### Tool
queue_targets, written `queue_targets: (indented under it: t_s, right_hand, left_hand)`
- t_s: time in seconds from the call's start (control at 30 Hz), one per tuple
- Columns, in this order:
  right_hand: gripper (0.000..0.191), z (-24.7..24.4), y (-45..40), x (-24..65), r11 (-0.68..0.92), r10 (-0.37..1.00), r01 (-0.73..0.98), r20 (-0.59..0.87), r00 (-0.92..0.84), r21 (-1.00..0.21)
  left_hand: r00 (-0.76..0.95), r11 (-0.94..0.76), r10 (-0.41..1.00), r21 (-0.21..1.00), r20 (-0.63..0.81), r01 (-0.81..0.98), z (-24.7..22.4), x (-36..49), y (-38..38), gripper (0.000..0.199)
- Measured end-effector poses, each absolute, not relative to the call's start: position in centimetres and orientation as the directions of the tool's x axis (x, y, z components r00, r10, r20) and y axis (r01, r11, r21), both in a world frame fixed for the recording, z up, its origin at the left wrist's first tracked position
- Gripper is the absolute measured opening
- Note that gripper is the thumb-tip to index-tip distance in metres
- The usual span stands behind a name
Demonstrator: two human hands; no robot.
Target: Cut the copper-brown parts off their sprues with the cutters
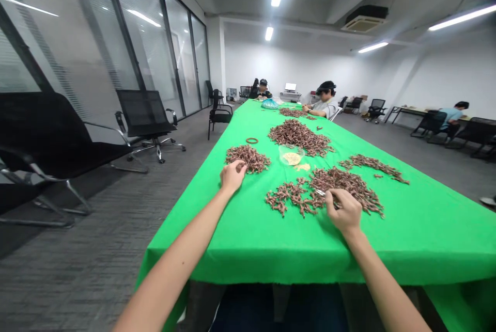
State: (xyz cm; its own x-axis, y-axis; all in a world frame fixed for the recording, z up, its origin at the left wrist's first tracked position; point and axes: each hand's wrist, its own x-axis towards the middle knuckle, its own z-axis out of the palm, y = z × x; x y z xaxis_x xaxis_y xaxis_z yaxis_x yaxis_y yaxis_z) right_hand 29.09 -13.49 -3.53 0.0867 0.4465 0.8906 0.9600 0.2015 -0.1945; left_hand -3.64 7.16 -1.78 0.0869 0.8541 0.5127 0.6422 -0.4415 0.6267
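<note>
My left hand [233, 174] is closed in a pinch at the near edge of a small heap of brown, knobbly pieces [248, 158]; what its fingertips hold is too small to make out. My right hand [344, 209] is closed around slim metal tweezers [320, 192], whose tips point left over a larger heap of the same pieces [349, 187]. Looser brown pieces [287, 198] spread to the left of the tweezers. Between the heaps stands a clear bowl [291, 155] with pale bits in it, and more pale bits [303, 167] lie beside it on the green cloth.
The green-covered table [240, 234] stretches far ahead, with a big brown heap [298, 137], a strip of pieces [377, 166], a brown ring [251, 141] and a blue bag [269, 104]. People sit at its far end and right side. Black chairs [143, 115] stand left.
</note>
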Motion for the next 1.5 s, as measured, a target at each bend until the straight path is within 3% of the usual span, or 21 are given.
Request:
queue_targets:
  t_s: [0.1,0.27,0.43,0.57,0.77,0.97,1.07,1.17,1.5]
  right_hand:
    - [0.029,-3.8,-14.1,28.5,0.143,0.51,0.945,0.84,0.183,-0.293]
    - [0.038,-3.8,-14.4,29.3,0.029,0.506,0.916,0.796,0.332,-0.401]
    - [0.042,-3.9,-14.6,29.9,-0.004,0.538,0.884,0.744,0.397,-0.468]
    - [0.045,-4.0,-14.5,30.0,0.025,0.576,0.858,0.709,0.407,-0.513]
    - [0.05,-4.0,-14.5,30.2,0.107,0.62,0.805,0.673,0.405,-0.583]
    - [0.052,-4.1,-14.3,30.6,0.155,0.693,0.769,0.623,0.363,-0.62]
    - [0.053,-4.1,-14.4,30.4,0.203,0.768,0.761,0.582,0.266,-0.616]
    - [0.054,-4.1,-14.6,30.2,0.232,0.815,0.761,0.549,0.189,-0.606]
    - [0.054,-4.1,-14.7,30.2,0.218,0.838,0.792,0.524,0.148,-0.571]
  left_hand:
    - [0.088,-0.443,0.865,0.668,0.494,0.598,-2.1,-3.6,7.7,0.032]
    - [0.062,-0.443,0.86,0.682,0.506,0.582,-1.9,-3.5,7.4,0.053]
    - [0.024,-0.424,0.841,0.632,0.54,0.649,-1.1,-3.8,5.3,0.038]
    - [0.104,-0.465,0.821,0.552,0.562,0.692,-0.5,-3.3,2.8,0.029]
    - [0.468,-0.714,0.678,0.36,0.566,0.6,-0.3,0.8,-1.2,0.031]
    - [0.769,-0.877,0.481,0.237,0.422,0.419,-1.0,2.8,-3.6,0.042]
    - [0.796,-0.887,0.462,0.215,0.391,0.409,-1.1,2.4,-3.8,0.048]
    - [0.797,-0.886,0.464,0.198,0.387,0.419,-1.0,2.0,-3.8,0.04]
    - [0.783,-0.882,0.464,0.132,0.415,0.453,-0.9,1.6,-3.5,0.019]
